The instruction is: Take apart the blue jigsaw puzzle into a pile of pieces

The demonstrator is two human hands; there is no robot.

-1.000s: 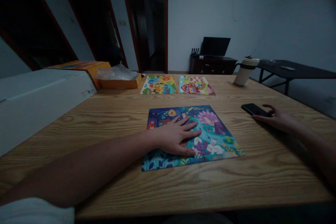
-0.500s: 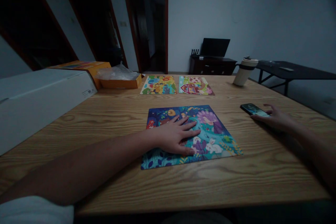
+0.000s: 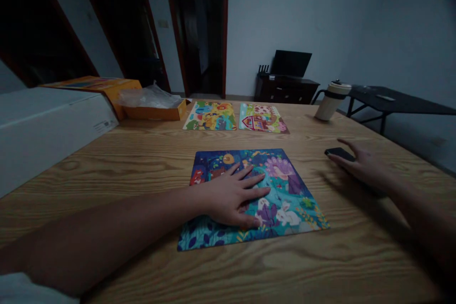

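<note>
My left hand (image 3: pixel 231 197) lies flat with spread fingers on a colourful jigsaw puzzle (image 3: pixel 285 216), its pieces joined into a sheet with rabbits, a peacock and dark blue foliage. The palm covers part of the picture's middle and left. To the right, my right hand (image 3: pixel 366 164) is over a smartphone (image 3: pixel 340 153) on the tabletop, thumb and index finger apart. The thumb is at the phone's near left edge; the other fingers and much of the phone are hidden. The visible part of its screen is dark.
Two smaller puzzles, one with animals (image 3: pixel 213 116) and one with a barn (image 3: pixel 263 118), lie at the wooden table's (image 3: pixel 142 166) far side. A lidded cup (image 3: pixel 331 102) stands far right. An orange box (image 3: pixel 153 113) with plastic wrap and a white box (image 3: pixel 53 128) are left.
The phone's screen has gone from lit to dark. My right hand has shifted forward over it. My left hand stays on the puzzle while the view tilts slightly.
</note>
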